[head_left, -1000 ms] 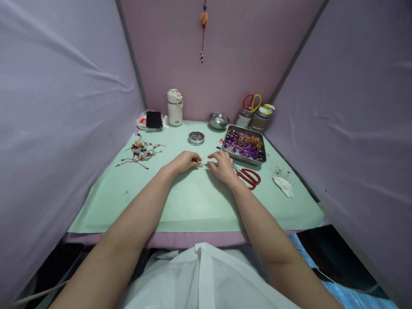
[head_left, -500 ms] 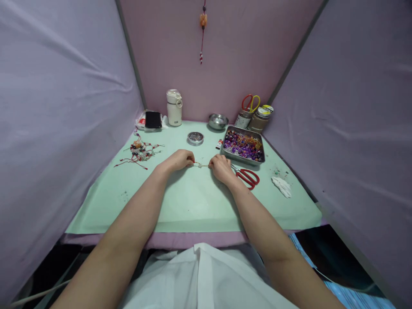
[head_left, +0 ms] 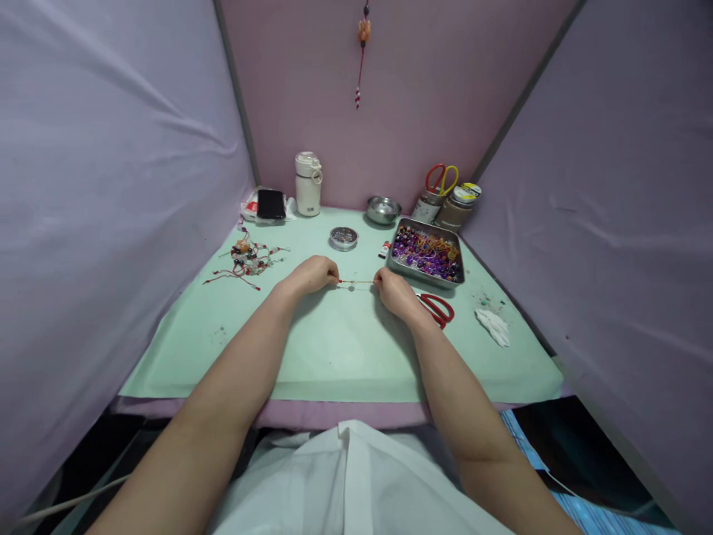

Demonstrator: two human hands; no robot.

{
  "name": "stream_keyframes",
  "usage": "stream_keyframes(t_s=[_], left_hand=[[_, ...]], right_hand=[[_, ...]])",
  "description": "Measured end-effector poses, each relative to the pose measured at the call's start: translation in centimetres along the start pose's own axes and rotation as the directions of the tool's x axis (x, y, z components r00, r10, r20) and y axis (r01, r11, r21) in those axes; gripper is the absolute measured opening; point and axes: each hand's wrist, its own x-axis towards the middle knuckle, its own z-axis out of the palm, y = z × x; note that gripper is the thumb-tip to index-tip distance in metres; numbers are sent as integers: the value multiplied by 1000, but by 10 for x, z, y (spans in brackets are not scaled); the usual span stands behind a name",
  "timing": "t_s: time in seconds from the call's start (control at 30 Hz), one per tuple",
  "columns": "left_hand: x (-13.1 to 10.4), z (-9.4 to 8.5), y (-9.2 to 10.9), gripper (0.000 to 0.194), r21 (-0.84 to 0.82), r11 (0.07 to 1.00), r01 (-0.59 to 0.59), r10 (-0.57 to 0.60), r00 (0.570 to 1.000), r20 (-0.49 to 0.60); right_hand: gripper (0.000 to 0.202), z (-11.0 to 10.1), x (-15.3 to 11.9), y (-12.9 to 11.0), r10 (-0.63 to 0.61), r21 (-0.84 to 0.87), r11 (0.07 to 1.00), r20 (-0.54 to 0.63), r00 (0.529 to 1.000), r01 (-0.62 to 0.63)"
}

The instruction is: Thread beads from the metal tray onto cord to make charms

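A thin cord [head_left: 359, 281] runs straight between my two hands, low above the pale green tabletop. My left hand [head_left: 318, 275] pinches its left end, where a small red bit shows at the fingertips. At the right end my right hand [head_left: 394, 290] is closed on the same cord. Something small and pale sits on or just under the cord near its middle; its kind is too small to tell. Red-handled scissors [head_left: 437, 309] lie beside my right hand, their blades partly hidden by it.
Behind my right hand stands a metal tray [head_left: 426, 279] of purple and orange beads. Further back are a steel bowl [head_left: 383, 211], jars [head_left: 457, 208] and a white bottle [head_left: 308, 186]. Beaded strings [head_left: 248, 258] lie left, a round clear case [head_left: 344, 238] centre, a white cloth [head_left: 492, 327] right.
My hands have drawn slightly apart, and the cord, looped at its middle before, is now pulled straight. The whole view has shifted a little.
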Motion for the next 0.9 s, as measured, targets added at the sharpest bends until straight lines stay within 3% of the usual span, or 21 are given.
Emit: stream_keyframes(t_s=[0.3, 0.47, 0.63, 0.77, 0.9], left_hand=[[2, 5, -4, 6, 9, 1000, 20, -20, 1000, 7], [2, 3, -3, 30, 181, 983, -12, 4, 999, 43], [2, 14, 7, 37, 212, 974, -73, 63, 997, 54], [1, 30, 18, 33, 198, 973, -122, 120, 993, 22], [1, 34, 22, 21, 224, 968, -118, 118, 993, 11]], right_hand=[[11, 1, 1, -1, -14, -20, 1000, 44, 999, 15], [14, -3, 0, -5, 24, -53, 998, 96, 995, -19], [17, -3, 1, -6, 21, -84, 996, 140, 990, -10], [17, -1, 2, -5, 26, -95, 995, 133, 991, -13], [17, -2, 2, -3, 13, -84, 996, 115, 993, -3]])
